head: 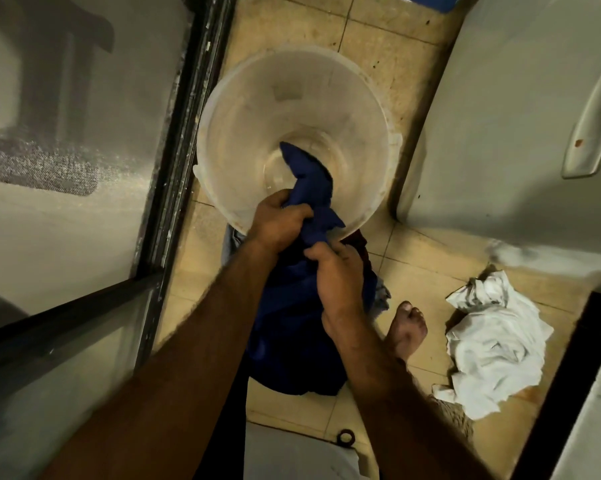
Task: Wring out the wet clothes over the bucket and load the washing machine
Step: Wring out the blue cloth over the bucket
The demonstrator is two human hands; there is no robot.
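Both hands are clamped on the blue garment (pixel 309 174): the left hand (pixel 278 220) has its fingers curled tight round it at the near rim of the bucket (pixel 223 109), and the right hand (pixel 337 271) grips it just nearer. The danger is that only the twisted tip hangs inside the bucket. The bulk droops on the near side, outside the rim, so squeezed water could run onto the tiles by the bare foot (pixel 406 327) (slippery, I'd guess). The cloth looks dark and heavy, roped between the fists.
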